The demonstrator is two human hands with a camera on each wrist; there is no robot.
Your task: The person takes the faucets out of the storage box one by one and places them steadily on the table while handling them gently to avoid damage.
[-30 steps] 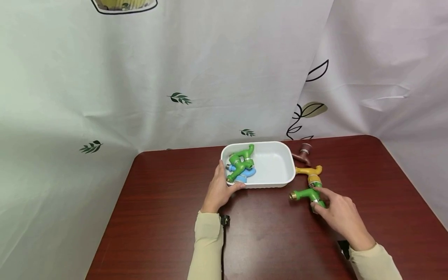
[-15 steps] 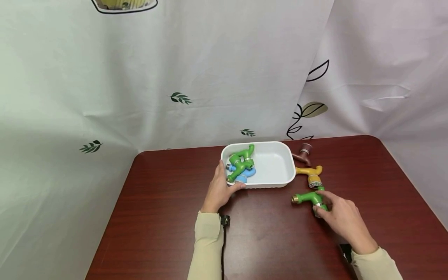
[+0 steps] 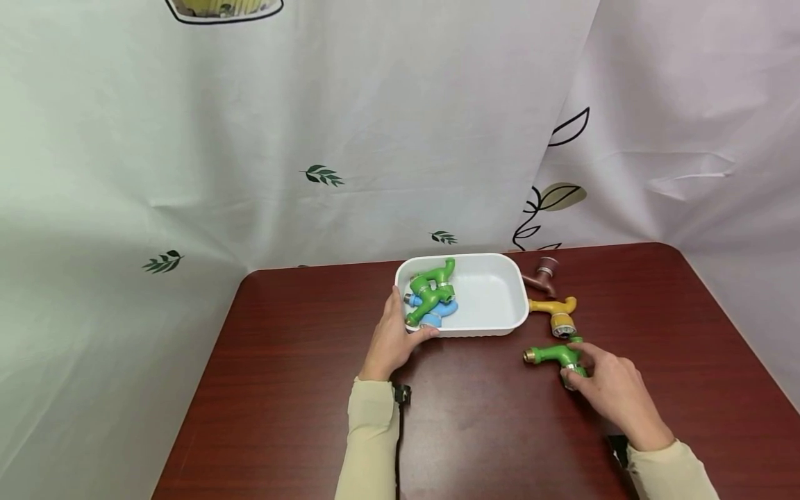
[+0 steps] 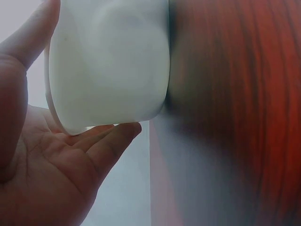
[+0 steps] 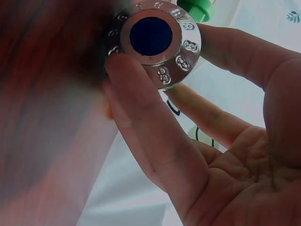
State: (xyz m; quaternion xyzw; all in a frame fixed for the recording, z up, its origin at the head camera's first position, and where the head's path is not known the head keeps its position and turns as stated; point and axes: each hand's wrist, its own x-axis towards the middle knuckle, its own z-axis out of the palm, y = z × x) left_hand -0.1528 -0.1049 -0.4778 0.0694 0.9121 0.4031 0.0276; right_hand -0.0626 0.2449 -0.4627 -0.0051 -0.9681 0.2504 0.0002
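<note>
Here, right fingers (image 5: 150, 122) pinch and partly hide 1 green tap (image 3: 553, 354) while left fingers (image 4: 110, 148) grip the white tray (image 3: 489, 298).

The head camera looks forward and down at the desk (image 3: 300, 389) from well back; the left wrist camera closely faces the white tray (image 4: 108, 70), the right wrist camera the green tap (image 5: 150, 35). Each wrist view shares its respective object with the head view.
</note>
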